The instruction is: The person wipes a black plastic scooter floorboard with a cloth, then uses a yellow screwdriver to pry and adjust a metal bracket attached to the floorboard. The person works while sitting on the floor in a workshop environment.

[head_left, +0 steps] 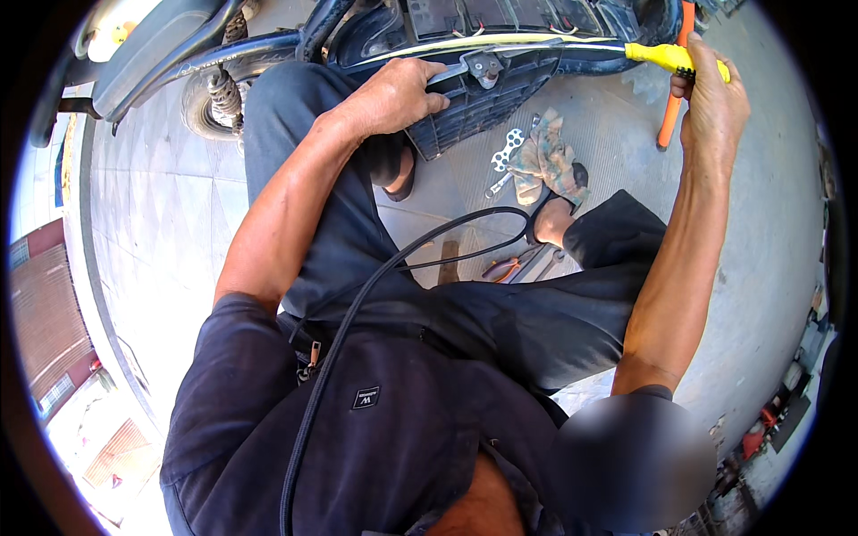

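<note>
My left hand [398,94] is closed, thumb and fingers pinching a flat metal bar [450,73]. The bar's far end meets a small metal bracket [485,68] at the edge of a black ribbed plastic panel [483,109]. My right hand [715,94], raised at the far right, is closed round a yellow-handled tool [657,56]. A long pale yellow strip [500,41] runs left from that handle's end along the dark vehicle frame; whether the two are joined I cannot tell. Close to my right hand stands an orange bar [670,121], partly hidden behind the yellow handle.
A scooter-like vehicle with a wheel [201,112] fills the far side. On the floor lie a patterned glove or cloth [545,156], a multi-hole metal wrench [507,150] and pliers [505,268]. A black cord [375,277] loops across my lap, near my feet.
</note>
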{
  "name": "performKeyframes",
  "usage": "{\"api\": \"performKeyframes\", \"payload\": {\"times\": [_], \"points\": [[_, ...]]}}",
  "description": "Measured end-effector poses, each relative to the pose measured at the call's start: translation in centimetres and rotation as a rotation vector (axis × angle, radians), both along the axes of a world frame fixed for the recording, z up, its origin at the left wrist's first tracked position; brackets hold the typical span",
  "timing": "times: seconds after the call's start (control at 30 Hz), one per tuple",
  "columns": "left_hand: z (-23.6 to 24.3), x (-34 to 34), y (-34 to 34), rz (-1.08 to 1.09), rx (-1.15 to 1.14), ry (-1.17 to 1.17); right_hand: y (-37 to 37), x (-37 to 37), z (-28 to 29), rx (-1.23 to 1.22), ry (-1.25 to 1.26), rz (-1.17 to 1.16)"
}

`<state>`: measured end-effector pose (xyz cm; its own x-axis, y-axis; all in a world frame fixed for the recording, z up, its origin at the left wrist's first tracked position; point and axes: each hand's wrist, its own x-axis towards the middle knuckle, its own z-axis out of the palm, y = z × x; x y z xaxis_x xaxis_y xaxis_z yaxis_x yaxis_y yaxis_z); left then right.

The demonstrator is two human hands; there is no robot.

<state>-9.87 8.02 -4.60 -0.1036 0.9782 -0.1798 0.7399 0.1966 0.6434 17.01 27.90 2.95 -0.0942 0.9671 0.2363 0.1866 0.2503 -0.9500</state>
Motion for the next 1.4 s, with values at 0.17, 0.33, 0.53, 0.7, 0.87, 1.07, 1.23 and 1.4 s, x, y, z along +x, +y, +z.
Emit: {"api": "performKeyframes", "payload": {"times": [0.17,0.33,0.53,0.7,0.87,1.07,1.23,1.4], "points": [[0.2,0.0,0.3,-0.03,-0.01,-0.036,1.0,1.4,0.2,-0.015,0.054,0.047],[-1.0,-1.5,0.5,0.061,-0.022,-0.066,-2.9,0.2,1.5,0.078,-0.075,0.031],[-1.8,-2.3,0.9,0.119,-0.004,-0.124,-6.4,-0.8,1.1,0.191,-0.162,0.038],[-1.1,-2.0,0.9,0.071,-0.023,-0.055,-8.1,-2.0,0.5,0.289,-0.12,0.084],[-1.0,-2.2,0.6,0.055,-0.007,-0.093,-9.1,-2.5,0.2,0.499,-0.155,0.178],[-1.8,-2.6,0.4,0.033,-0.009,-0.066,-11.6,-3.1,0.4,0.749,-0.119,0.344],[-2.1,-2.7,-0.1,0.014,0.052,-0.009,-10.0,-3.3,-0.5,0.533,-0.114,0.181],[-1.5,-2.3,-0.1,0.004,0.024,0.022,-9.1,-3.4,-0.4,0.233,-0.093,0.07]]}}
